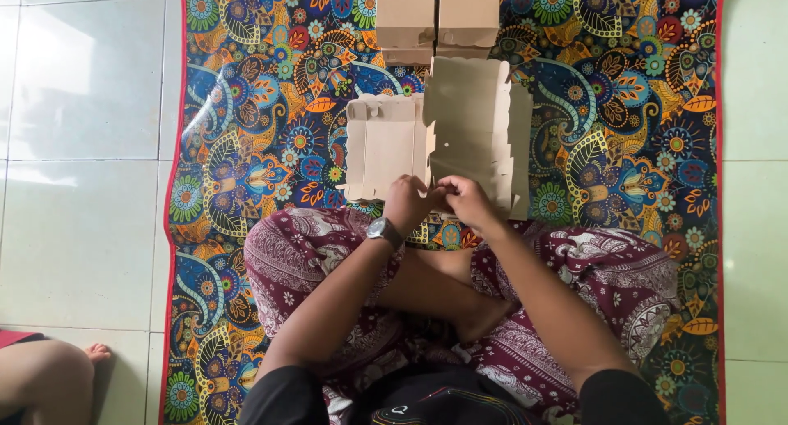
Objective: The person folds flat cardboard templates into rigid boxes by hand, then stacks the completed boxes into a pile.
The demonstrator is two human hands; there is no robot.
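The flat cardboard box blank (460, 138) lies partly folded on the patterned mat (246, 187), just beyond the person's crossed legs. Its long axis runs left to right across the view; the right panel stands taller and reaches away from the person, while the lower left panel has a scalloped edge. Both hands meet at the blank's near edge, about at its middle. The left hand (408, 202), with a wristwatch (384, 230) on its wrist, is curled narrow and pinches the edge; the right hand (466, 200) is likewise closed on a flap beside it, the two hands touching. The fingertips are tucked under the knuckles, so exactly which flap each one grips is hard to make out. Beyond the blank, at the far side of the mat, two folded cardboard boxes (439, 19) stand side by side, cut off by the top of the view. Left of the blank, past the mat's red border, lies pale tiled floor (82, 146), where another person's bare knee and foot (49, 376) show in the near corner, mostly cut off.
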